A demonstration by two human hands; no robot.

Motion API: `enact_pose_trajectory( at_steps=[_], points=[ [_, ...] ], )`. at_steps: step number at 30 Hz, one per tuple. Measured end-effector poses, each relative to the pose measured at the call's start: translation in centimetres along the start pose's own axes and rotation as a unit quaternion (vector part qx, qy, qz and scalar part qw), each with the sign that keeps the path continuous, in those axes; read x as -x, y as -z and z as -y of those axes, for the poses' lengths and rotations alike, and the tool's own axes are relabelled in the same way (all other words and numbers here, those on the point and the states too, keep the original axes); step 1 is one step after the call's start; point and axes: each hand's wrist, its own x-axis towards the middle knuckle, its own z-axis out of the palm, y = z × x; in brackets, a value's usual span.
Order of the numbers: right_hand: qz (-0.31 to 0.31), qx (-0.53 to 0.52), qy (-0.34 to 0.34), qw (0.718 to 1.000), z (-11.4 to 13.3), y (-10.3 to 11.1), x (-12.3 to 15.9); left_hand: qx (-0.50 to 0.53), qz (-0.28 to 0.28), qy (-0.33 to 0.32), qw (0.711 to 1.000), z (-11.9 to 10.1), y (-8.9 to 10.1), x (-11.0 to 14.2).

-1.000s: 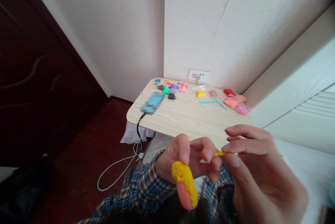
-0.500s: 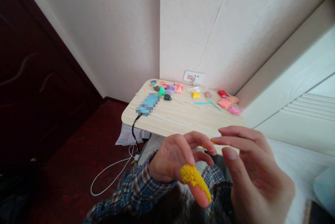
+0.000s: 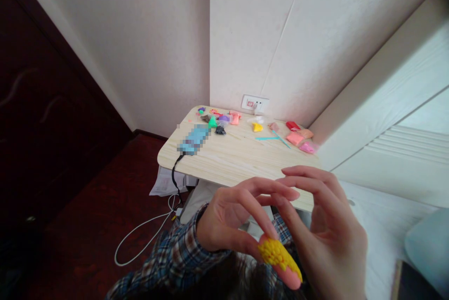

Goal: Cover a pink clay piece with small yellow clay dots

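Note:
My left hand [image 3: 229,218], in a plaid sleeve, is low in the middle of the view. Its thumb and forefinger pinch the top of a small clay corn cob [image 3: 280,258], pink-orange with yellow kernels, which points down and to the right. My right hand [image 3: 326,239] is curled beside it. Its forefinger and middle finger reach left and meet my left fingertips above the cob, and its thumb sits close to the cob. Whatever is between the right fingertips is hidden.
A light wooden table [image 3: 238,162] stands in the wall corner beyond my hands. On it lie a blurred blue phone [image 3: 193,139] with a black cable, a yellow clay lump [image 3: 257,127], teal sticks [image 3: 271,138] and pink packets [image 3: 295,139]. A white cable [image 3: 140,234] lies on the dark red floor.
Both hands have dropped lower and shifted right with the cob. The small yellow bit seen between the fingertips is no longer visible. The view has turned slightly, so the table sits further left.

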Motion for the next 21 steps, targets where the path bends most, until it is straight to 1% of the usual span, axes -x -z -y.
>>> enact_pose_trajectory(
  at_steps=[4,6,9,12,14,17,21],
  points=[
    [0.001,-0.026,-0.020,0.999,-0.3,0.3,0.0,-0.008,-0.002,-0.011,1.000,0.0,0.0,0.0],
    [-0.004,-0.042,-0.027,0.999,-0.5,0.3,0.0,-0.014,-0.002,0.005,1.000,-0.2,-0.1,0.1],
    [-0.013,-0.068,-0.038,0.997,-0.6,0.4,-0.1,-0.033,-0.027,0.045,0.998,-0.5,-0.1,0.2],
    [-0.032,-0.095,-0.043,0.994,-0.8,0.6,0.0,-0.039,-0.037,0.059,0.997,-0.4,0.1,0.3],
    [-0.048,-0.114,-0.049,0.991,-1.1,0.7,0.0,-0.039,-0.019,0.059,0.997,-0.2,0.5,0.3],
    [-0.058,-0.137,-0.058,0.987,-1.4,0.7,0.0,-0.031,0.016,0.041,0.999,-0.1,0.9,0.2],
    [-0.045,-0.128,-0.048,0.990,-1.4,0.8,0.0,-0.030,0.021,0.023,0.999,-0.4,0.5,0.2]
  ],
)
